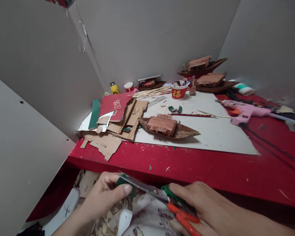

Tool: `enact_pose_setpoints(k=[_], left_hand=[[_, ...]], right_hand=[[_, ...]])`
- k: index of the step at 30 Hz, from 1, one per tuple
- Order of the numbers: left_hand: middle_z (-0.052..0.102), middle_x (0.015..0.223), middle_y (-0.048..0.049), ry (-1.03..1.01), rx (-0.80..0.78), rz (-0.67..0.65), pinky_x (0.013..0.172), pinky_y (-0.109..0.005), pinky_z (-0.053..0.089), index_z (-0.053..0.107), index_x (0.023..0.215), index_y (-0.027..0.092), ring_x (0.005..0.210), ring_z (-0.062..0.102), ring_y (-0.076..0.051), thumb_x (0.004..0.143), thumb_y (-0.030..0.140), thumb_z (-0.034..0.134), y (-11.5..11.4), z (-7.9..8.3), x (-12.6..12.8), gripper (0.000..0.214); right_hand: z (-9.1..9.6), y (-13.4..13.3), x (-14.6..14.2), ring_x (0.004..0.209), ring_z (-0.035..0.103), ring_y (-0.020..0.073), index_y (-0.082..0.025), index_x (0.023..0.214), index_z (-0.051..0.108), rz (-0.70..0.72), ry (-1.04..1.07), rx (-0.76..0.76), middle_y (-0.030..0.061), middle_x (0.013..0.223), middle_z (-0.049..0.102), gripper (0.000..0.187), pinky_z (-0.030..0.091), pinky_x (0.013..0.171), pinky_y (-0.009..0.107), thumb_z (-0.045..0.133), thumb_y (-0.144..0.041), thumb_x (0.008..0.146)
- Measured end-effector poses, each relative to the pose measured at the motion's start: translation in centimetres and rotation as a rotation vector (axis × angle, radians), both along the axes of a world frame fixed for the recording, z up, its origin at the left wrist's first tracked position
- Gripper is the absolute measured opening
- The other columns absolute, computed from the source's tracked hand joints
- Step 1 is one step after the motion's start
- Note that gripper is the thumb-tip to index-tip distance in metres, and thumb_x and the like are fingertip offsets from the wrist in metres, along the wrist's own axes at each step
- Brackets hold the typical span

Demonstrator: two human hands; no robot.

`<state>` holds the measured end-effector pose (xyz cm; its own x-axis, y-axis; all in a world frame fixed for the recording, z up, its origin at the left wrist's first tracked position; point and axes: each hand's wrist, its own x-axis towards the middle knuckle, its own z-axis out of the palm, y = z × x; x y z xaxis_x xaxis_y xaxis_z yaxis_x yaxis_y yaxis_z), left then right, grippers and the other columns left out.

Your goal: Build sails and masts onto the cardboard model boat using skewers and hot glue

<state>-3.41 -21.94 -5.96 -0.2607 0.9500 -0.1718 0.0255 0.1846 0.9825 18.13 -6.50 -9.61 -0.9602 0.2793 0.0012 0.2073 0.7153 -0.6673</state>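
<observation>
Low in the view, my left hand (108, 190) pinches a small piece of green card (123, 179) between thumb and fingers. My right hand (199, 203) is wrapped round scissors (184, 216) with orange and green handles. Their metal blades reach left to the green card and lie against it; whether they cut into it I cannot tell. Beyond my hands, on a white board (226, 137), rests a small brown model boat (167, 126) with a roofed cabin. Green scraps (175, 109) lie behind it.
Cardboard pieces (108, 144) and a red sheet (113, 105) are piled at left. A red paper bowl (179, 90), thin sticks (152, 91) and more model boats (212, 80) stand behind. At right lies a pink glue gun (248, 109) with its cord on the red table (211, 173).
</observation>
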Motion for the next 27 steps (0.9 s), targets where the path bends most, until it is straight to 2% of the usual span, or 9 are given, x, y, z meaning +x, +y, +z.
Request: enact_pose_setpoints(k=[4, 8, 12, 20, 27], left_hand=[[0.061, 0.071, -0.0015, -0.043, 0.072, 0.097, 0.053, -0.019, 0.043, 0.072, 0.072, 0.014, 0.056, 0.053, -0.008, 0.083, 0.033, 0.069, 0.1, -0.9, 0.0, 0.021], [0.069, 0.062, -0.0037, -0.176, 0.059, 0.153, 0.054, -0.023, 0.050, 0.070, 0.083, 0.015, 0.054, 0.064, -0.013, 0.086, 0.035, 0.066, 0.1, -1.7, 0.5, 0.021], [0.068, 0.059, -0.0020, -0.157, 0.074, 0.153, 0.053, -0.023, 0.050, 0.069, 0.081, 0.014, 0.052, 0.063, -0.013, 0.083, 0.035, 0.069, 0.2, -1.7, 0.9, 0.021], [0.063, 0.060, -0.0014, -0.035, 0.057, 0.092, 0.052, -0.021, 0.046, 0.068, 0.073, 0.013, 0.051, 0.059, -0.011, 0.084, 0.036, 0.067, 0.6, -0.2, 0.9, 0.025], [0.063, 0.062, -0.0019, -0.072, 0.044, 0.063, 0.051, -0.020, 0.046, 0.069, 0.074, 0.014, 0.051, 0.057, -0.010, 0.084, 0.035, 0.068, 0.5, -0.2, 0.7, 0.023]], right_hand=[[-0.2, 0.2, 0.0, 0.057, 0.059, 0.0184, -0.022, 0.072, 0.057, -0.006, -0.001, 0.034, 0.0032, 0.063, 0.061, 0.039, 0.038, 0.051, 0.026, 0.051, -0.059, 0.085], [-0.2, 0.2, -0.1, 0.055, 0.058, 0.0179, -0.022, 0.073, 0.055, -0.028, 0.001, 0.072, 0.0028, 0.065, 0.063, 0.034, 0.037, 0.050, 0.026, 0.053, -0.054, 0.085], [0.1, 0.1, 0.1, 0.055, 0.059, 0.0183, -0.022, 0.074, 0.055, -0.029, -0.015, 0.114, 0.0025, 0.064, 0.064, 0.032, 0.036, 0.049, 0.026, 0.056, -0.053, 0.083], [-0.1, 0.0, 0.2, 0.052, 0.058, 0.0170, -0.022, 0.074, 0.055, -0.029, 0.001, 0.154, 0.0012, 0.062, 0.062, 0.033, 0.032, 0.046, 0.025, 0.054, -0.053, 0.085], [-0.4, 0.1, 0.5, 0.049, 0.057, 0.0161, -0.022, 0.070, 0.052, -0.031, 0.086, 0.189, 0.0005, 0.057, 0.060, 0.032, 0.030, 0.045, 0.026, 0.050, -0.048, 0.089]])
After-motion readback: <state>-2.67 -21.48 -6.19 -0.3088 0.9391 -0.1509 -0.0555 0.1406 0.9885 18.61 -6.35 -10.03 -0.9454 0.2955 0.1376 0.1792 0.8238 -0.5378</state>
